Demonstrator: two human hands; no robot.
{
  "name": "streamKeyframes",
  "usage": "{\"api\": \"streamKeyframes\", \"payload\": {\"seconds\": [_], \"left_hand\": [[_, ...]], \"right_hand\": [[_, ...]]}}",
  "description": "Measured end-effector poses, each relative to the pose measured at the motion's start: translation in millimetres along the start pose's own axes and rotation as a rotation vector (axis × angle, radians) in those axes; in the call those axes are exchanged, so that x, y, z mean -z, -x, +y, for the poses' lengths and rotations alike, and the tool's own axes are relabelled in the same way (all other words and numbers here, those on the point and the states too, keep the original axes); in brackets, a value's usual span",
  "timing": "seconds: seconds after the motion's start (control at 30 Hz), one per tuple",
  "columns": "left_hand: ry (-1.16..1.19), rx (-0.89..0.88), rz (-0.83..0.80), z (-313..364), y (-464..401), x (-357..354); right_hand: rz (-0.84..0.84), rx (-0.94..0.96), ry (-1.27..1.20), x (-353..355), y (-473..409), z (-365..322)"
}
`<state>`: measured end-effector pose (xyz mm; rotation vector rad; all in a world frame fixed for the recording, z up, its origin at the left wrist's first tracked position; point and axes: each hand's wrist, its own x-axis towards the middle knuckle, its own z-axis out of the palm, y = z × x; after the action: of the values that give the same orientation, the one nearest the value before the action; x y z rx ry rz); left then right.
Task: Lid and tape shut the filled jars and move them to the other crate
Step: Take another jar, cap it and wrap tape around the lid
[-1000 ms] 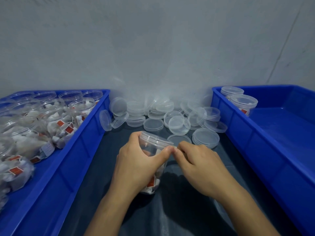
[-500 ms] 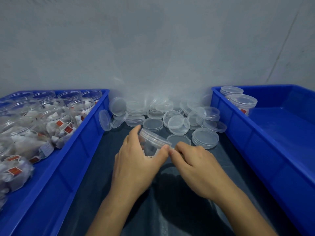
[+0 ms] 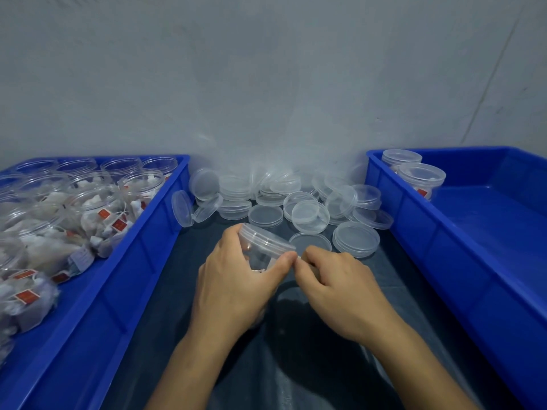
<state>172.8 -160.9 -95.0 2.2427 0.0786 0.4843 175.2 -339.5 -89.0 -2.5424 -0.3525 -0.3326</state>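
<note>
Hands meet over the counter (image 3: pixel 310 365): left hand (image 3: pixel 233 287) wraps the lidded jar (image 3: pixel 263 247), tilted; right hand (image 3: pixel 337 287) pinches at its rim. Likely light, slick plastic; grip the body. Beyond, 2 sealed jars (image 3: pixel 414 173).

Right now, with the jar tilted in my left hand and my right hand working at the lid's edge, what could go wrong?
1. The jar is tilted in the left hand; if the lid isn't fully seated, it could pop off and spill the tea bags.
2. The right hand pinches at the lid's rim, where I can't make out any tape; clear tape could fold onto itself.
3. The loose lids lie just behind; an elbow or the jar could scatter them.
</note>
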Motion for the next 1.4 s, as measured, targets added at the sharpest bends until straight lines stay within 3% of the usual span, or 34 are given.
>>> {"api": "streamKeyframes", "payload": {"seconds": [0.47,0.77,1.03,1.4], "left_hand": [[0.081,0.006,-0.105,-1.8,-4.8,12.4],[-0.022,0.0,-0.004,4.7,0.0,1.4],[-0.058,-0.018,0.017,2.4,0.8,5.1],[0.008,0.028,-0.037,0.2,-0.7,9.7]], "right_hand": [[0.041,0.016,0.016,2.1,-0.4,2.7],[-0.071,-0.016,0.062,2.7,-0.3,1.1],[0.045,0.017,0.048,2.2,2.1,-2.6],[0.054,0.02,0.026,1.8,4.0,-3.6]]}}
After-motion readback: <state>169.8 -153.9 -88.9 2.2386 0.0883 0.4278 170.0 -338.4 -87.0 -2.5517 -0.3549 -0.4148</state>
